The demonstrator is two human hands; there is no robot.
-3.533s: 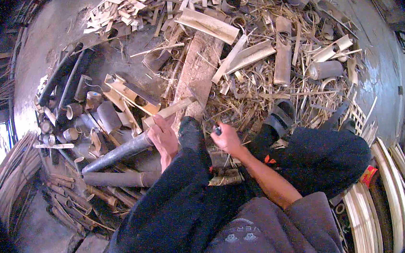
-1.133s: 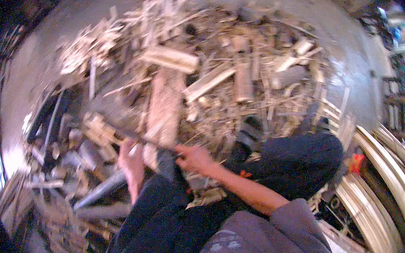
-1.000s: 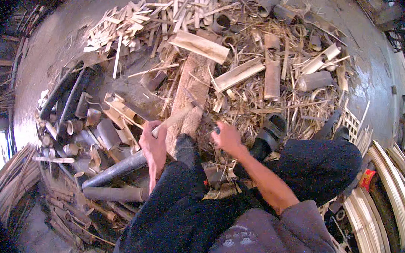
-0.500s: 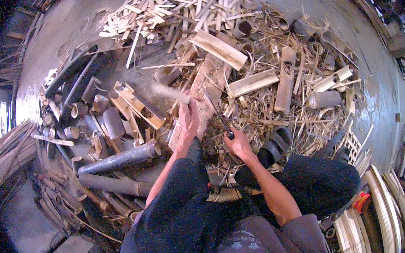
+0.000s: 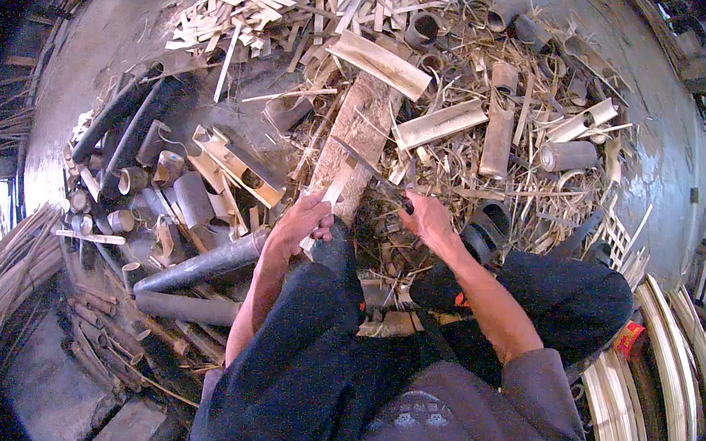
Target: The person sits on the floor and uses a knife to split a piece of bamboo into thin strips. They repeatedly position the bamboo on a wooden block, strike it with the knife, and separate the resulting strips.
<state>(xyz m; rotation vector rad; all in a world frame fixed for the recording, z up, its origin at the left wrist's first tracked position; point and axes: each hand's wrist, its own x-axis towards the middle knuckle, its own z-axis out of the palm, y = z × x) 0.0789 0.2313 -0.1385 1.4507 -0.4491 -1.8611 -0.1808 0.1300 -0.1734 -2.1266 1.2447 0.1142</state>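
Observation:
My left hand (image 5: pixel 299 224) is closed round a pale bamboo strip (image 5: pixel 338 184), whose far end slants up over a rough wooden beam (image 5: pixel 372 100). In my right hand (image 5: pixel 432 221) is the handle of a knife (image 5: pixel 364 163). Its long dark blade points up and to the left, and its middle crosses the strip's far end. Whether the edge has cut into the strip I cannot make out. The beam runs away from me between my legs, and its surface looks scarred.
Split bamboo halves (image 5: pixel 381 65) lie across the beam's far end. Thin shavings (image 5: pixel 449 174) cover the floor to the right, and a heap of short strips (image 5: pixel 237 13) lies far left. Bamboo tubes (image 5: pixel 193 267) lie left of my leg. Long pale slats (image 5: pixel 617 412) are stacked at right.
My left hand has come down and nearer, and the strip, blurred before, now stands steeper over the beam. The knife has shifted slightly, its blade now meeting the strip.

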